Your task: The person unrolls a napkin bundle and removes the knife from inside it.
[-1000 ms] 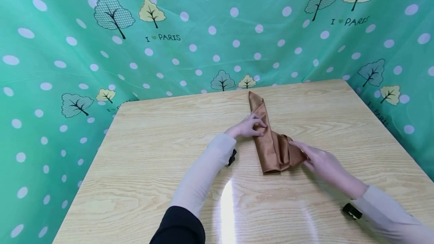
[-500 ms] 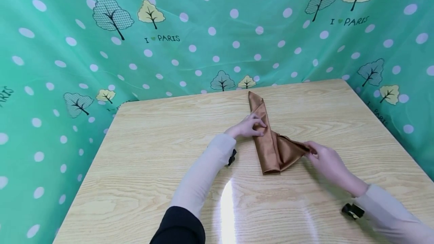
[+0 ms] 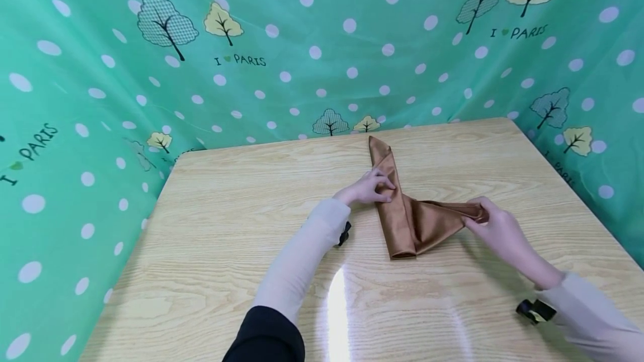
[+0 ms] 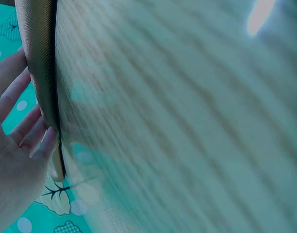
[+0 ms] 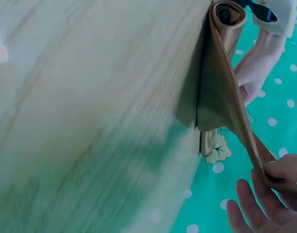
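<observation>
A brown satin cloth [image 3: 394, 228] lies on the table, one part rolled into a long tube that points away from me. Its roll ends in a spiral opening, seen in the right wrist view. My left hand [image 3: 364, 187] rests its fingertips on the roll, the fingers [image 4: 26, 124] spread along it in the left wrist view. Off to the right, my right hand [image 3: 498, 228] pinches the loose end of the cloth between thumb and fingers. That loose flap [image 5: 231, 97] stretches from the roll to this hand, lifted off the table near the fingers.
The light wood table [image 3: 241, 228] carries a bright glare streak [image 3: 338, 306] near its front. A green dotted curtain [image 3: 282, 32] with printed trees hangs behind and beside the table. Both wrists wear a dark strap-on device.
My right hand has taken hold of the loose end and drawn it to the right, so the bunched flap is stretched flatter. The left hand and the roll have stayed put.
</observation>
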`<state>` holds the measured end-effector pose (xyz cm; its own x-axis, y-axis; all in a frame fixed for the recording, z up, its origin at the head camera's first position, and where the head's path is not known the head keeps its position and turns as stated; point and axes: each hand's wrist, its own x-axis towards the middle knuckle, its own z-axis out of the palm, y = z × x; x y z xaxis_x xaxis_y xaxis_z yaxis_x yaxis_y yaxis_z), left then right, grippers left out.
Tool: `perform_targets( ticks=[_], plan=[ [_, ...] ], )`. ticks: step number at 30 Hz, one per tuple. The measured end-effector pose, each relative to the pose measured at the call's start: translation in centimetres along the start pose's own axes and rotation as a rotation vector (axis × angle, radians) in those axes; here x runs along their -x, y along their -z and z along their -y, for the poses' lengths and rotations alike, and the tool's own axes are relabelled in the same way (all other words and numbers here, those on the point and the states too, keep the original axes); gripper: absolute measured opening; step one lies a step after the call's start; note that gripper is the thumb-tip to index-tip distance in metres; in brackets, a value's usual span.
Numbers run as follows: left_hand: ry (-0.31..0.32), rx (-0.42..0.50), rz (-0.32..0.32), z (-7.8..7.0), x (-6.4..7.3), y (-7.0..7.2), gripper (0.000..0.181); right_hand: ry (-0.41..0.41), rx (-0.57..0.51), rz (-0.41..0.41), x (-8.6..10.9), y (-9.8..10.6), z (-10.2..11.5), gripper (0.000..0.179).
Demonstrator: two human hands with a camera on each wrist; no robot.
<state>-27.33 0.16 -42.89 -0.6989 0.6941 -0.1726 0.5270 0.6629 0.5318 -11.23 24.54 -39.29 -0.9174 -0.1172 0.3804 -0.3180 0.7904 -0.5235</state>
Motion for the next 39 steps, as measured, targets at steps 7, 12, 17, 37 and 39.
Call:
perform_targets(
  ticks=[7, 12, 17, 37, 39],
  plan=[
    [0.003, 0.003, 0.004, 0.1, -0.1, 0.1, 0.033, -0.006, 0.007, 0.035, -0.1, 0.8, -0.6, 0.027],
    [-0.003, -0.003, 0.003, 0.0, -0.1, 0.2, 0.032, -0.003, 0.052, 0.075, 0.0, 1.3, -1.2, 0.025],
    [-0.003, 0.001, 0.000, -0.1, -0.1, 0.2, 0.032, 0.011, 0.074, 0.110, 0.4, 1.5, -1.9, 0.021],
    [-0.007, 0.001, 0.002, -0.1, 0.0, -0.1, 0.032, -0.057, 0.124, 0.358, 1.3, 1.0, -3.9, 0.018],
    [-0.007, -0.003, 0.000, -0.1, 0.0, -0.1, 0.032, -0.052, 0.137, 0.371, 1.3, 0.9, -3.9, 0.021]
  ],
)
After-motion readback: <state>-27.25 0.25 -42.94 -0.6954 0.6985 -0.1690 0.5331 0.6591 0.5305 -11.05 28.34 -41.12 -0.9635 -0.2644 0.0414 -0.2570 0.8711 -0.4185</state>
